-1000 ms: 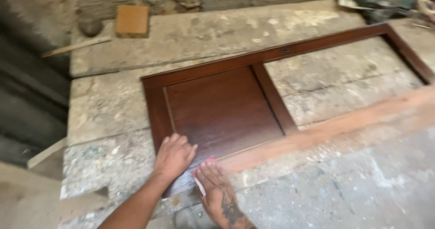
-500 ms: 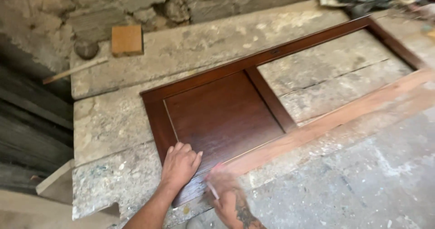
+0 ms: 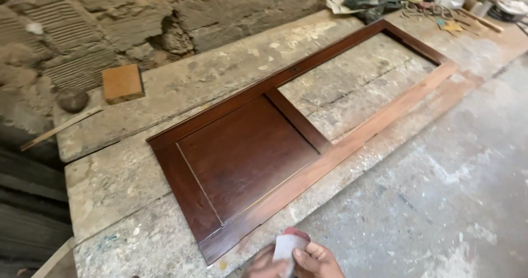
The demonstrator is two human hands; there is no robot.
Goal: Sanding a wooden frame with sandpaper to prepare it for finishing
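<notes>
Bottom centre: our right hand [image 3: 313,260] pinches folded sandpaper [image 3: 287,246]; left hand [image 3: 263,267] blurred, grip unclear. Sand door frame [image 3: 258,212] along grain, light pressure.

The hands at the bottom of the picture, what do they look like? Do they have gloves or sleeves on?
Only a little shows. The right hand is bare: no glove, no ring to be seen, short nails, fingers bent. The left hand is a blur at the picture's lower edge, also with no glove to be seen. No sleeve, watch or markings show, because the wrists and arms are cut off by the bottom of the view.
</notes>
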